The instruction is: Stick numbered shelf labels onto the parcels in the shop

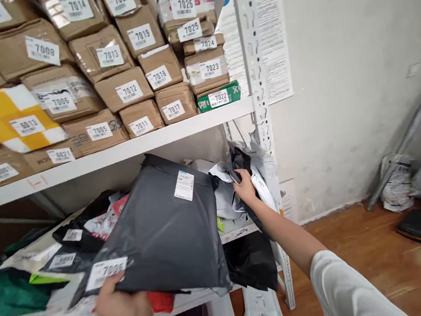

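A large dark package (169, 228) slants over the lower shelf (238, 232), its far end beneath the upper shelf (155, 143) and its near edge toward the viewer. The left hand (125, 310) pinches the near left corner: the thumb lies at the printed label (107, 272), the fingers presumably underneath, out of sight. A hold at this corner probably tips the broad face toward the viewer and leaves the number mostly legible. The right hand (245, 187) pinches a dark fold among the upright plastic bags (258, 160) near the shelf post (256, 71), perhaps to part them from the package; how firm the pinch is cannot be told.

Pose: the right arm reaches far and leftward from the near right, long and nearly straight, with the wrist just beside the post; the left hand enters from the near side, slightly blurred, with its back to the viewer. Above, cardboard boxes (129, 92) stand stacked with labels outward, likely for reading. Soft parcels (73, 235) lie heaped at the left, their shapes being ill suited to stacking.
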Demonstrator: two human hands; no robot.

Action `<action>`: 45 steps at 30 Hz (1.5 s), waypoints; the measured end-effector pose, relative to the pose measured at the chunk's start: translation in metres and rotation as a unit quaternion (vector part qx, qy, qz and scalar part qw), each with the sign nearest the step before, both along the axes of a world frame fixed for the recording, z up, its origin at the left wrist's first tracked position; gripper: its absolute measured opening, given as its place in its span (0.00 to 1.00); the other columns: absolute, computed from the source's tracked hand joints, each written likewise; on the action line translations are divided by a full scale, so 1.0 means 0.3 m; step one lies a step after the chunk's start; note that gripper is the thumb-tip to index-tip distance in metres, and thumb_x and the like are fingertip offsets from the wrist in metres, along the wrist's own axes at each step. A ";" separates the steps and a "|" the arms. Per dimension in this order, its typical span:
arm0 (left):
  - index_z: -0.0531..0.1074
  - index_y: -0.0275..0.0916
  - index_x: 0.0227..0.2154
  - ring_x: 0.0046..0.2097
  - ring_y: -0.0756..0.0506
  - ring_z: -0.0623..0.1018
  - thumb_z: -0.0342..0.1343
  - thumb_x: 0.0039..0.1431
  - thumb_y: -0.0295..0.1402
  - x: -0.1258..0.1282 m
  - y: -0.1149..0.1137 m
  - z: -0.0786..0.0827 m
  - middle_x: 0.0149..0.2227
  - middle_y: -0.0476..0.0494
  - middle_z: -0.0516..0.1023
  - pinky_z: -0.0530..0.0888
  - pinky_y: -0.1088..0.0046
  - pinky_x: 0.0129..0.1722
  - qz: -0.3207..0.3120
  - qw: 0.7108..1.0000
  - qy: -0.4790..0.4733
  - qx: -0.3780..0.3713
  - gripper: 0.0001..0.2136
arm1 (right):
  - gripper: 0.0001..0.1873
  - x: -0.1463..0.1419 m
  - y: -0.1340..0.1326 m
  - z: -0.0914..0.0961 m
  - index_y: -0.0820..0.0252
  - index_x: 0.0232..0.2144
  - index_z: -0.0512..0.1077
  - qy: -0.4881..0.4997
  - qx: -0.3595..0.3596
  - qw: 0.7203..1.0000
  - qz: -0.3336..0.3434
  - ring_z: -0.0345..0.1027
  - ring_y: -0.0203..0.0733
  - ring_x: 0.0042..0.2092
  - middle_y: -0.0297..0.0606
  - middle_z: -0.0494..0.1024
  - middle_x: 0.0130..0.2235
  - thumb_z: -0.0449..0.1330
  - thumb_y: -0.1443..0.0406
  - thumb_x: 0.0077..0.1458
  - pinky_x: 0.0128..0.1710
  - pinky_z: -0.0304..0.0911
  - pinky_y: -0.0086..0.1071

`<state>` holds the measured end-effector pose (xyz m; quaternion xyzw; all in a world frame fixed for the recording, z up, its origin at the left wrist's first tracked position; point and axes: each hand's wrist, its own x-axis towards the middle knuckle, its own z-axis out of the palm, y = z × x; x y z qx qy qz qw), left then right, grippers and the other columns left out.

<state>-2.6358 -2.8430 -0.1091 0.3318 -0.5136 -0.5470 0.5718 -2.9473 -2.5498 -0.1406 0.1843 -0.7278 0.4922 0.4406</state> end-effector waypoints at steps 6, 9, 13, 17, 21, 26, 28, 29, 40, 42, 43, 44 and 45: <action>0.66 0.36 0.46 0.39 0.43 0.78 0.51 0.58 0.35 -0.708 0.304 -0.008 0.38 0.43 0.73 0.78 0.62 0.37 -0.078 0.996 0.051 0.007 0.14 | 0.18 0.029 0.038 -0.022 0.58 0.40 0.69 -0.002 0.027 0.999 0.026 0.67 0.48 0.46 0.40 0.72 0.40 0.57 0.74 0.44 0.49 0.64 0.42; 0.67 0.35 0.46 0.42 0.41 0.78 0.55 0.55 0.35 -0.924 0.416 -0.074 0.39 0.40 0.76 0.78 0.62 0.41 -0.153 0.987 0.033 -0.036 0.16 | 0.16 0.054 0.065 -0.045 0.56 0.36 0.67 -0.007 0.066 0.997 0.040 0.65 0.47 0.44 0.37 0.72 0.38 0.59 0.75 0.43 0.47 0.63 0.41; 0.58 0.34 0.59 0.58 0.37 0.69 0.63 0.50 0.38 -0.965 0.459 -0.125 0.56 0.30 0.67 0.69 0.58 0.56 -0.143 0.975 -0.011 -0.172 0.34 | 0.09 0.065 0.101 -0.066 0.56 0.32 0.66 -0.017 0.137 0.989 0.059 0.64 0.46 0.42 0.36 0.71 0.35 0.62 0.71 0.49 0.43 0.61 0.39; 0.56 0.33 0.63 0.63 0.31 0.58 0.56 0.58 0.45 -0.915 0.482 -0.062 0.61 0.27 0.58 0.58 0.48 0.61 -0.037 0.862 -0.165 -0.478 0.34 | 0.08 0.056 0.125 -0.080 0.57 0.29 0.64 -0.011 0.176 0.981 0.080 0.63 0.45 0.39 0.36 0.70 0.32 0.60 0.64 0.58 0.40 0.60 0.38; 0.58 0.27 0.62 0.59 0.28 0.61 0.50 0.63 0.43 -0.909 0.492 0.021 0.58 0.24 0.62 0.60 0.44 0.56 -0.037 0.806 -0.300 -0.509 0.31 | 0.02 0.059 0.095 -0.094 0.56 0.33 0.67 -0.011 0.187 0.979 0.081 0.65 0.47 0.41 0.39 0.72 0.34 0.57 0.67 0.58 0.43 0.62 0.42; 0.72 0.41 0.53 0.51 0.36 0.69 0.47 0.63 0.28 -0.918 0.483 0.076 0.51 0.35 0.71 0.61 0.49 0.56 -0.111 0.768 -0.327 -0.539 0.18 | 0.38 0.056 -0.086 -0.067 0.57 0.58 0.62 0.008 0.222 0.975 0.028 0.57 0.64 0.58 0.52 0.65 0.58 0.67 0.58 0.45 0.58 0.52 0.58; 0.72 0.41 0.54 0.50 0.38 0.69 0.46 0.63 0.27 -0.917 0.478 0.090 0.51 0.36 0.71 0.66 0.57 0.54 -0.161 0.756 -0.298 -0.560 0.19 | 0.36 0.032 -0.151 -0.036 0.57 0.60 0.60 -0.002 0.217 0.976 0.008 0.58 0.63 0.59 0.52 0.66 0.58 0.64 0.60 0.49 0.57 0.52 0.57; 0.72 0.41 0.54 0.50 0.38 0.69 0.46 0.63 0.26 -0.916 0.471 0.095 0.51 0.36 0.71 0.67 0.59 0.52 -0.176 0.747 -0.293 -0.570 0.19 | 0.32 0.015 -0.168 -0.018 0.57 0.59 0.61 -0.017 0.210 0.978 0.001 0.60 0.61 0.56 0.51 0.68 0.56 0.62 0.61 0.52 0.54 0.56 0.55; 0.75 0.26 0.48 0.57 0.28 0.68 0.49 0.59 0.27 -1.167 0.429 0.278 0.56 0.20 0.68 0.68 0.52 0.52 -0.248 0.542 -0.504 -0.625 0.17 | 0.04 -0.042 -0.074 -0.024 0.57 0.31 0.66 -0.032 0.049 0.998 0.022 0.63 0.44 0.38 0.37 0.70 0.31 0.56 0.68 0.59 0.39 0.58 0.37; 0.77 0.24 0.44 0.51 0.26 0.73 0.50 0.59 0.33 -1.273 0.448 0.324 0.52 0.17 0.71 0.71 0.52 0.45 -0.277 0.531 -0.536 -0.595 0.19 | 0.04 -0.038 -0.072 -0.036 0.57 0.31 0.66 -0.008 -0.023 1.000 -0.007 0.63 0.44 0.37 0.36 0.69 0.31 0.55 0.69 0.59 0.38 0.58 0.37; 0.78 0.26 0.43 0.48 0.28 0.75 0.49 0.60 0.37 -1.324 0.458 0.342 0.50 0.19 0.74 0.72 0.55 0.43 -0.299 0.524 -0.541 -0.586 0.20 | 0.04 -0.038 -0.071 -0.040 0.56 0.31 0.65 0.003 -0.059 0.998 -0.022 0.62 0.44 0.37 0.36 0.69 0.31 0.55 0.69 0.59 0.38 0.59 0.37; 0.79 0.29 0.42 0.46 0.31 0.77 0.47 0.61 0.39 -1.369 0.468 0.357 0.48 0.22 0.76 0.73 0.60 0.41 -0.320 0.520 -0.539 -0.580 0.21 | 0.04 -0.039 -0.069 -0.043 0.56 0.31 0.65 0.013 -0.087 0.995 -0.036 0.62 0.43 0.36 0.36 0.68 0.31 0.55 0.69 0.59 0.38 0.59 0.38; 0.79 0.31 0.41 0.44 0.34 0.78 0.45 0.63 0.41 -1.408 0.480 0.366 0.46 0.26 0.78 0.73 0.64 0.40 -0.339 0.516 -0.534 -0.578 0.22 | 0.04 -0.040 -0.068 -0.046 0.56 0.31 0.65 0.024 -0.106 0.993 -0.045 0.63 0.43 0.36 0.36 0.68 0.31 0.56 0.69 0.58 0.38 0.59 0.38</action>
